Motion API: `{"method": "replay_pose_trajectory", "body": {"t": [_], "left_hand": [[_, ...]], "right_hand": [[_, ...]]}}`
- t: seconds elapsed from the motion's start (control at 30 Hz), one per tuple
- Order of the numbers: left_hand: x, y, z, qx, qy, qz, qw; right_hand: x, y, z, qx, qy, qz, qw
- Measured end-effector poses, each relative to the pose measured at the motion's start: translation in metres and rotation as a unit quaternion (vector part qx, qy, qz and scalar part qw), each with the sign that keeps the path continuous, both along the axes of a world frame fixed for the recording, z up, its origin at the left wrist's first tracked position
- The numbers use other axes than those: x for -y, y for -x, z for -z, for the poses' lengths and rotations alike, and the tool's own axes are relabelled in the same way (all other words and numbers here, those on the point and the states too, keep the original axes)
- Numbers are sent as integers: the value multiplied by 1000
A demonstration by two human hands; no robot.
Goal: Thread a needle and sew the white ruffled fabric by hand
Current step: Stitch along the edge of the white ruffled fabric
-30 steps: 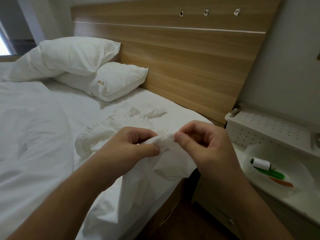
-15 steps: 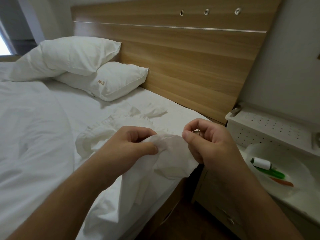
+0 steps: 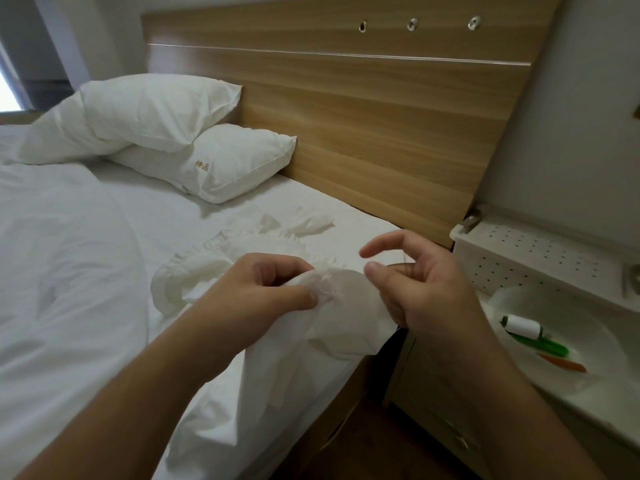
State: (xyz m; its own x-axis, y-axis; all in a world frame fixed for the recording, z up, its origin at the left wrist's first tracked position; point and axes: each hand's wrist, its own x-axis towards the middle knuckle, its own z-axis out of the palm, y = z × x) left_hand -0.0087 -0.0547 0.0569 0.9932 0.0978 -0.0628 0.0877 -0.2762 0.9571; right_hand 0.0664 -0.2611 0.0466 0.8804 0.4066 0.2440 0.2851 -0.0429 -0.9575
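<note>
The white ruffled fabric [image 3: 332,306] I pinch is thin, matt, crinkled cloth, lying on a smooth matt cotton bed sheet [image 3: 104,271] before a satin-finished wood-grain headboard [image 3: 381,116] with shiny metal fittings [image 3: 412,24], beside a glossy white plastic bowl [image 3: 595,368] and perforated white plastic rack [image 3: 540,251].

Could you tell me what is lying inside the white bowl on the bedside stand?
The white bowl holds a white thread spool, a green stick-like item and an orange one. What those two are, and anything beneath them, cannot be told.
</note>
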Motion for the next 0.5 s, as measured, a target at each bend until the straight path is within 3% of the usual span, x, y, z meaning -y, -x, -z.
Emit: {"method": "replay_pose_trajectory", "body": {"t": [0.13,0.3,0.5], "left_hand": [[0,0,0,9,13,-1,1000],[-1,-1,1,16,61,-14,998],[3,-1,2,17,87,-29,996]], "right_hand": [[-6,5,0,40,33,-41,998],[2,7,-6,-4,4,-146,989],[-13,20,3,130,109,-38,985]]}}
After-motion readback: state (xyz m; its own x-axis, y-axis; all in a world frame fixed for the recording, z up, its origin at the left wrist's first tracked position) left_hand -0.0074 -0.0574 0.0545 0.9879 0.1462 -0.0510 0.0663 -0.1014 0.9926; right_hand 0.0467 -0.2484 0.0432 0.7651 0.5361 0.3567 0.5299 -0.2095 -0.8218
